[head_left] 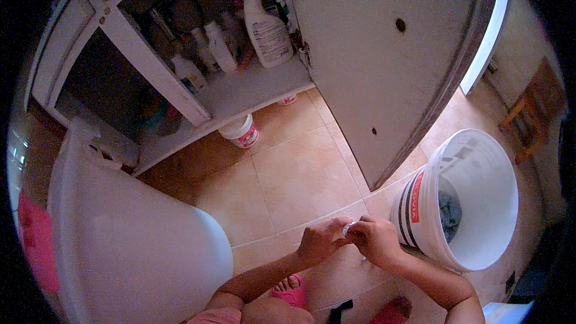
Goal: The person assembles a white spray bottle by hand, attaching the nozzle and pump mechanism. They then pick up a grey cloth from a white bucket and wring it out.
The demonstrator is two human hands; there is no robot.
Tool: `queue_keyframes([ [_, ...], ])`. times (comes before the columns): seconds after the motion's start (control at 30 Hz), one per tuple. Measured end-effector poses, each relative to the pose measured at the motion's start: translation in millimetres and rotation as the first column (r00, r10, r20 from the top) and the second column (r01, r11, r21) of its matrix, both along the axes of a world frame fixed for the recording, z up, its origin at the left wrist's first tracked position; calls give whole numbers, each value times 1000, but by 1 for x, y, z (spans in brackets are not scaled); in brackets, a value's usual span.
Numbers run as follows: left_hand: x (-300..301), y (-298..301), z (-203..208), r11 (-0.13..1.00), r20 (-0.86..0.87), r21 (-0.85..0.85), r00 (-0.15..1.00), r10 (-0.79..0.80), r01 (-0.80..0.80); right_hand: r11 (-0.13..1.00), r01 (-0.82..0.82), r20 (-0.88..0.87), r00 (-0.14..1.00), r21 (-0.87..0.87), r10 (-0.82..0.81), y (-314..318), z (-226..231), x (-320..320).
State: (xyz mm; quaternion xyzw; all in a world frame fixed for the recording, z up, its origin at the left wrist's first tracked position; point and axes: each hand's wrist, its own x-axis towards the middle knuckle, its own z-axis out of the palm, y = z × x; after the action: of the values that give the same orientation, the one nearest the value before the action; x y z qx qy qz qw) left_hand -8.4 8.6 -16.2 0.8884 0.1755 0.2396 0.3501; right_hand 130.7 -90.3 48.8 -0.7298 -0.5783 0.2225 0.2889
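Note:
My left hand (319,241) and my right hand (377,240) meet low in the middle of the view, above the tiled floor. Between their fingertips they pinch a small white object (347,228); its kind is too small to tell. Just right of my right hand stands a white plastic bucket (420,204) with a red label, and a blue-grey cloth (450,215) lies inside it.
An open white cabinet (240,93) holds several bottles, among them a large white jug (266,30). Its door (384,66) swings out over the floor. A white tub (241,132) sits under the shelf. A big white container (132,246) fills the lower left. My feet wear pink sandals (292,291).

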Motion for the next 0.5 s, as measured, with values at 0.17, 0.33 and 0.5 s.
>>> queue_keyframes([
  [0.17, -1, 0, 4, 1000, -21, -12, 1000, -22, 22, 994, -8, -129, 991, 109, 22, 0, -10, 3],
  [0.33, -3, 3, 2, 1000, -113, 6, 993, -27, 28, 982, 26, -195, 981, 189, 12, -2, -22, 1],
  [0.5, -1, 4, -1, 999, -43, 6, 998, -42, 42, 960, 17, -219, 975, 280, 47, -5, -30, 3],
])
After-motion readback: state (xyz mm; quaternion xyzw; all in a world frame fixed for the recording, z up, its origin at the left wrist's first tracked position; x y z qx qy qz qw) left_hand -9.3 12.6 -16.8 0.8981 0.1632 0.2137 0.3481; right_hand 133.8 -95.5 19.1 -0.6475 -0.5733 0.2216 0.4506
